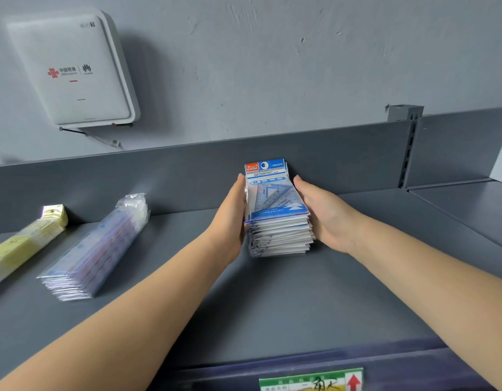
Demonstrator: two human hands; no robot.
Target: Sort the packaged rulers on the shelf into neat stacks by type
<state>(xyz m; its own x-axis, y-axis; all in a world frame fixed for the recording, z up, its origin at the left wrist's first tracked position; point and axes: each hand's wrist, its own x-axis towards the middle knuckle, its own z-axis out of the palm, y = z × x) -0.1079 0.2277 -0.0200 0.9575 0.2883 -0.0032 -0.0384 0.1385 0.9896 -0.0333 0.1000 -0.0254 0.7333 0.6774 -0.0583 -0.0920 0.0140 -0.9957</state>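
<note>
A tall stack of blue-and-white geometric ruler sets [275, 210] stands on the grey shelf [272, 300] near its back wall. My left hand [230, 218] presses flat against the stack's left side. My right hand [326, 215] presses against its right side with straight fingers. To the left lies a stack of long clear-packed rulers with blue and red print [97, 246], slanted on the shelf. At the far left edge is a stack of long yellow-packed rulers [27, 238], also slanted.
A white router box [72, 69] hangs on the grey wall above the shelf's back panel [187, 176]. A slotted upright post [407, 142] divides this shelf from the one on the right. A green price label with a red arrow [312, 380] sits on the front rail.
</note>
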